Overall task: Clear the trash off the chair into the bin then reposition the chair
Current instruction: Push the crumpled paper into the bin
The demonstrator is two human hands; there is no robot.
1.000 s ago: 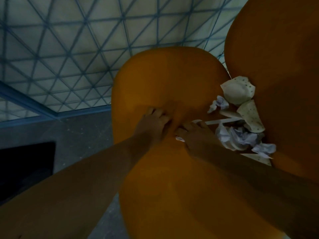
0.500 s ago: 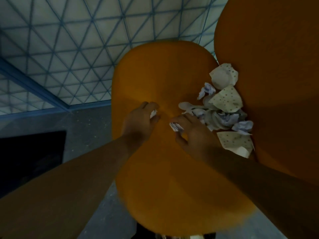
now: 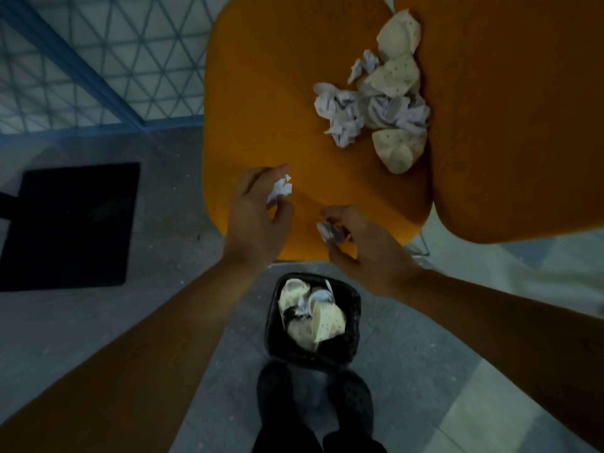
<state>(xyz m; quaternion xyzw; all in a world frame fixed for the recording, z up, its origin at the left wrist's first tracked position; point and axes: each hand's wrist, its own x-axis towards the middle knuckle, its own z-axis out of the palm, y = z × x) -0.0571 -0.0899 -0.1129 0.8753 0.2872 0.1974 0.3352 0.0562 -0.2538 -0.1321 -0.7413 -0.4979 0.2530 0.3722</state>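
Two hands are working over the near edge of the orange chair seat in the head view, and each is pinching one small scrap. The left hand is closing its fingertips on a small crumpled white paper ball, held just above the seat near its front left corner. The right hand is gripping a second crumpled paper scrap between thumb and fingers at the seat's front edge. Compared with half a second ago, both hands are sitting nearer the front rim of the seat, having drawn back from the heap, and the view is tilting further downward. The black bin, only barely showing at the bottom edge before, is now standing in full view on the grey floor directly below the hands, just in front of the chair, and is already holding spotted paper cups and crumpled paper. The main trash pile of crumpled white paper and spotted beige cups is lying at the back right of the seat, against the orange backrest, well apart from both hands. Black shoes are standing just behind the bin. A black mat is lying on the floor to the left of the chair.
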